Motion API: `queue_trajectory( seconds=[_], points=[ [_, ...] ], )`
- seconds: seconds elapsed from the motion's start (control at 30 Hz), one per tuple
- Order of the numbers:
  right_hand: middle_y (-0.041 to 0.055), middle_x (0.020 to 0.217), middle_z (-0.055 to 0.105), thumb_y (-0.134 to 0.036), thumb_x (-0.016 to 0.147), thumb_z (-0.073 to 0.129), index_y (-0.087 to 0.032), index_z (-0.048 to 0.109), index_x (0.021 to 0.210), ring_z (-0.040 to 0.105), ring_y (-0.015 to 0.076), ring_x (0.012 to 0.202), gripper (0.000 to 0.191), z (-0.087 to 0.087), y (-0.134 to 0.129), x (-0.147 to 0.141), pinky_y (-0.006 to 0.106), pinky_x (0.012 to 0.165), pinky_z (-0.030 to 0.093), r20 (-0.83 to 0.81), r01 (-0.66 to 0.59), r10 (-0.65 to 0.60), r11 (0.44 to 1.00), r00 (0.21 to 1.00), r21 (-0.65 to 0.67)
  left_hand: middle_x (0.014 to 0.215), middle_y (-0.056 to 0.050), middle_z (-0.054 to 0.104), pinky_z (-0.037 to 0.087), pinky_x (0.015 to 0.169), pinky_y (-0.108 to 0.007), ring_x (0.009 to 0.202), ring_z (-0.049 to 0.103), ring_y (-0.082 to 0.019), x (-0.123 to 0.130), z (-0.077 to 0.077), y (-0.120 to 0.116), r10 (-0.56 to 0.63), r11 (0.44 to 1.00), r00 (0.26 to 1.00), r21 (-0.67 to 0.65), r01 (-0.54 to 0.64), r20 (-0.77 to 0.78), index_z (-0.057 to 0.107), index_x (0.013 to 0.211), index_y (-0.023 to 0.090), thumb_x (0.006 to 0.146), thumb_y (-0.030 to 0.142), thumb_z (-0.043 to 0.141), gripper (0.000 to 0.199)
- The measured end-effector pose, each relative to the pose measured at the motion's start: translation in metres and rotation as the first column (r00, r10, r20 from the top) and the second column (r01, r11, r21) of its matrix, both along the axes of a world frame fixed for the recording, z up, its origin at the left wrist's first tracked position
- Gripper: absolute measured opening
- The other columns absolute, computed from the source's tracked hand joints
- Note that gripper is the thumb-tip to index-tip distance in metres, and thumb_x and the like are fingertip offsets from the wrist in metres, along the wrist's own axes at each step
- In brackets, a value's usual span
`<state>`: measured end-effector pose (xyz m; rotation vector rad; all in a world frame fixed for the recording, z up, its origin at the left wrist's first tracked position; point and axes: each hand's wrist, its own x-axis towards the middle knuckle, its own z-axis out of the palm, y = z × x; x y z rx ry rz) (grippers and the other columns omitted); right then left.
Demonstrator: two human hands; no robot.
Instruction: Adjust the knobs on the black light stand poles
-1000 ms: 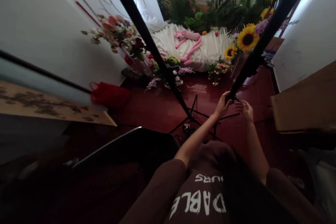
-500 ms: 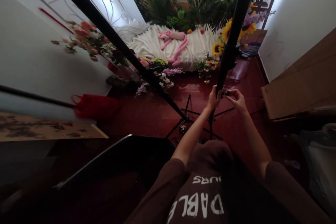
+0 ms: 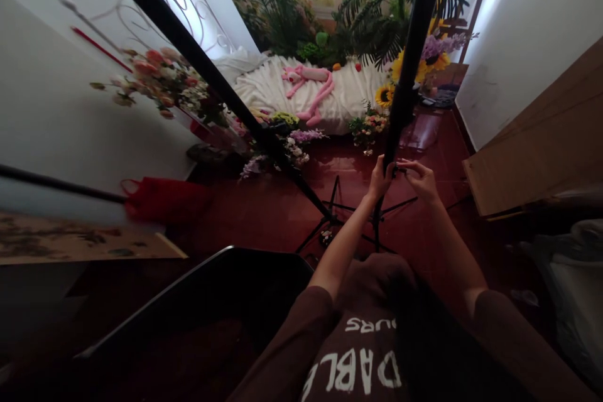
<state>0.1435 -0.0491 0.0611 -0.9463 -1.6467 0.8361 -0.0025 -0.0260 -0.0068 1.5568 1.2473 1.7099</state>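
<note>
A black tripod light stand [image 3: 406, 85] rises in front of me, its legs spread on the red floor. My left hand [image 3: 379, 181] is wrapped round its pole, low down near the legs. On the pole's right side, my right hand [image 3: 421, 179] pinches a small dark clamp knob [image 3: 396, 169] between thumb and fingers. The fingertips partly cover the knob. A second black stand [image 3: 226, 91] leans diagonally across the view to the left, apart from both hands.
Bunches of artificial flowers [image 3: 157, 78] and a white-draped platform [image 3: 254, 85] with a pink plush toy [image 3: 308, 91] lie beyond. A cardboard sheet [image 3: 532, 138] leans at right. A red bag [image 3: 162, 200] and a black panel-like object [image 3: 226, 282] are at left.
The view has shifted slightly, so the stand and hands appear a little further left. My left hand keeps its hold on the pole, and my right fingers have shifted a little at the knob.
</note>
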Motion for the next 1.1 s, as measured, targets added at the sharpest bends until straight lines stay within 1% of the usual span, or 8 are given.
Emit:
queue_trajectory(
  seconds=[0.1,0.2,0.3,0.4,0.57,0.77,0.93,1.1],
  points=[
    [0.0062,0.126,0.068,-0.034,0.082,0.071,-0.027,0.061,0.126,0.065,0.0211,0.117,0.046,0.027,0.005,-0.008,0.041,0.105,0.051,-0.051,-0.029,0.034,0.995,0.998,0.096,0.084,-0.004,0.065,0.048,0.069,-0.024,0.071,0.06,-0.013,0.0,0.0,-0.001,-0.005,0.999,1.0,-0.037,0.005,0.001,0.056,0.115,0.019,0.093,0.056,0.049,0.044],
    [0.007,0.137,0.058,-0.045,0.082,0.073,-0.032,0.039,0.144,0.058,0.0216,0.126,0.072,0.064,0.021,-0.027,0.043,0.108,0.049,-0.066,0.016,0.003,0.959,0.998,0.284,0.085,-0.004,0.065,0.049,0.07,-0.024,0.072,0.061,-0.013,0.002,0.0,-0.001,-0.006,0.999,1.0,-0.054,0.006,0.005,0.055,0.117,0.019,0.093,0.057,0.048,0.045],
    [0.0092,0.138,0.053,-0.055,0.087,0.065,-0.032,0.032,0.146,0.054,0.0239,0.131,0.071,0.094,0.042,-0.053,0.047,0.111,0.046,-0.033,0.092,-0.086,0.908,0.996,0.408,0.09,-0.006,0.066,0.05,0.074,-0.026,0.076,0.062,-0.014,0.003,-0.002,0.0,0.002,0.999,1.0,-0.033,-0.002,0.01,0.054,0.12,0.02,0.093,0.059,0.047,0.048],
    [0.0114,0.139,0.051,-0.061,0.093,0.052,-0.029,0.038,0.144,0.045,0.0287,0.14,0.062,0.104,0.06,-0.074,0.054,0.115,0.038,0.089,0.126,-0.187,0.879,0.978,0.461,0.093,-0.008,0.066,0.051,0.078,-0.029,0.082,0.064,-0.016,0.004,-0.005,0.002,-0.001,1.0,1.0,-0.023,0.001,0.008,0.053,0.121,0.02,0.093,0.063,0.044,0.052],
    [0.0152,0.134,0.052,-0.067,0.094,0.042,-0.022,0.047,0.136,0.043,0.034,0.14,0.062,0.099,0.072,-0.082,0.06,0.117,0.034,0.118,0.228,-0.3,0.883,0.947,0.41,0.099,-0.011,0.067,0.053,0.083,-0.032,0.089,0.067,-0.019,0.002,-0.007,0.003,-0.038,0.999,0.999,-0.036,0.038,-0.013,0.051,0.123,0.018,0.093,0.065,0.041,0.056],
    [0.015,0.132,0.055,-0.065,0.092,0.048,-0.022,0.05,0.131,0.045,0.0316,0.137,0.058,0.097,0.061,-0.075,0.057,0.118,0.032,0.166,0.259,-0.341,0.888,0.925,0.381,0.111,-0.014,0.067,0.052,0.088,-0.031,0.098,0.067,-0.018,0.001,-0.009,0.004,-0.048,0.997,0.998,-0.054,0.046,-0.03,0.047,0.131,0.017,0.096,0.057,0.042,0.053],
    [0.015,0.13,0.058,-0.055,0.095,0.049,-0.022,0.049,0.131,0.047,0.0283,0.135,0.049,0.064,0.036,-0.077,0.053,0.115,0.038,0.204,0.241,-0.304,0.928,0.93,0.284,0.116,-0.016,0.066,0.052,0.095,-0.035,0.107,0.067,-0.02,0.0,-0.008,0.005,-0.073,0.995,0.997,-0.075,0.071,-0.014,0.046,0.134,0.016,0.096,0.056,0.043,0.056],
    [0.0176,0.131,0.058,-0.053,0.093,0.053,-0.019,0.048,0.132,0.052,0.0298,0.132,0.052,0.032,0.026,-0.076,0.05,0.112,0.041,0.23,0.23,-0.275,0.951,0.933,0.206,0.127,-0.02,0.063,0.051,0.104,-0.041,0.118,0.064,-0.026,-0.002,-0.01,0.006,-0.091,0.986,0.996,-0.14,0.089,-0.003,0.043,0.142,0.01,0.094,0.054,0.048,0.065]
  ],
)
